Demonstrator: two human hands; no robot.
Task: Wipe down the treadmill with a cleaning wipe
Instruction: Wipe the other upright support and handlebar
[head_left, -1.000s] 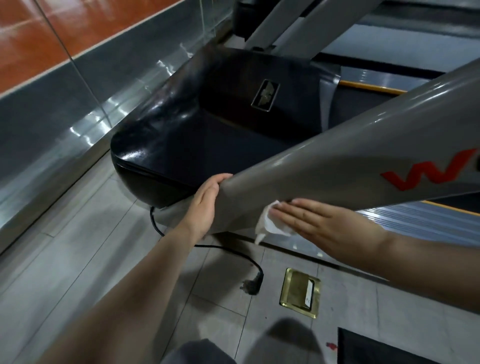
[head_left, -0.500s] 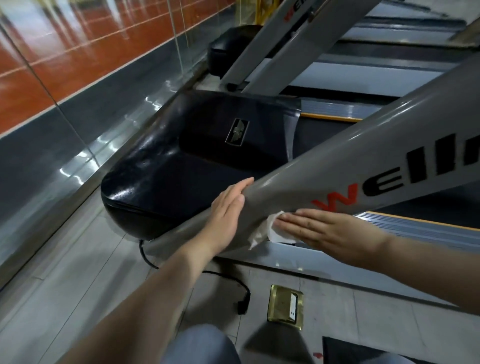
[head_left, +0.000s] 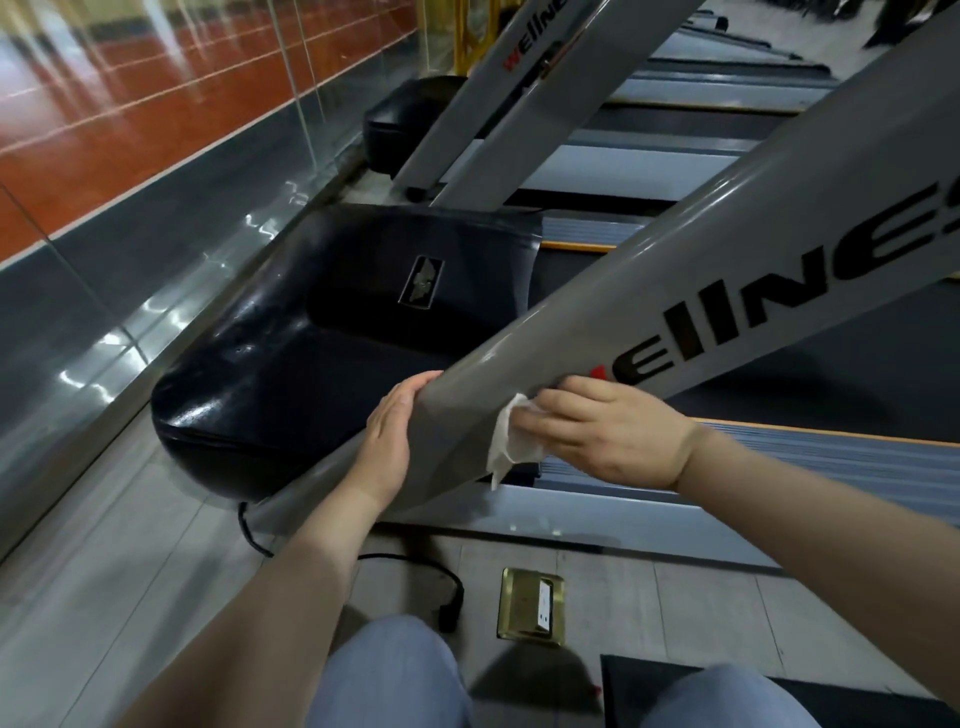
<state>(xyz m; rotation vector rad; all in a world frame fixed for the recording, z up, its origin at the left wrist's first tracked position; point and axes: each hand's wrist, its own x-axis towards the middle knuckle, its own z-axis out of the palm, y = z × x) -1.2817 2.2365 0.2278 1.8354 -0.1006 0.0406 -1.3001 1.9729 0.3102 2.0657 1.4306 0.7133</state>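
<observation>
A grey treadmill post slants up to the right, lettered in black and red. The left hand lies flat against the post's lower left side, fingers reaching its upper edge. The right hand presses a white wipe on the post's face, just below the lettering. Behind the post sits the black motor cover, with a tiled wall beyond it. Below the post, on the floor, lie a black cord and a brass socket plate.
</observation>
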